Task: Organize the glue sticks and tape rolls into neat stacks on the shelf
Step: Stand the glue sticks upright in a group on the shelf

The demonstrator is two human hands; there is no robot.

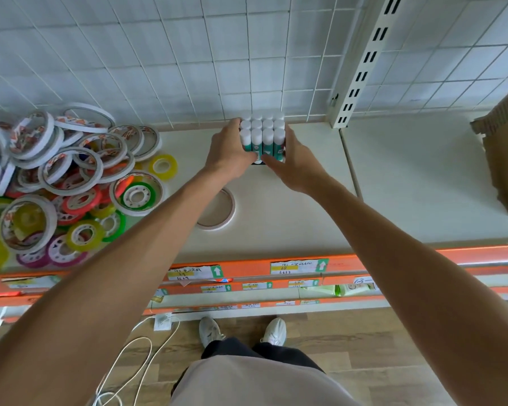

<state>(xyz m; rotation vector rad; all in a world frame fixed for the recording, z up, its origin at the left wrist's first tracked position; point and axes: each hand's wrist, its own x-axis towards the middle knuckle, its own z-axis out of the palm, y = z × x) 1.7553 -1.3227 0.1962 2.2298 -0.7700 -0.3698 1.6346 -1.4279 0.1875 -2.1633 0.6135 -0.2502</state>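
I am standing with my shoes (242, 331) on a wooden floor, a white cable (135, 358) trailing to the left of them. Past them, nearer to me than my hands, the orange shelf edge (349, 260) is carrying handwritten price labels (194, 272). Above that, my two forearms are reaching forward over the cream shelf (291, 218).

Under my left forearm, just short of my left hand, one pale tape ring (220, 209) is lying flat by itself. Far off to the left of my left hand, the tape rolls (65, 174) are lying in a loose heap, white ones mixed with yellow, green, red and pink ones, many overlapping.

My left hand (228, 152) is gripping the left side of the block of glue sticks (263, 134), its fingers curled around the far corner and the thumb pressing the near face. My right hand (295, 165) is clamping the right side of the same block, thumb pointing across the front. The sticks are standing upright, white caps up, packed in tight rows between my palms, at the back of the shelf.

Just beyond my fingertips, the white wire grid (247, 68) is rising behind the block. To the right of my right hand, a slotted upright (364, 63) is standing, and further right a torn cardboard box (505, 153) is sitting on the shelf.
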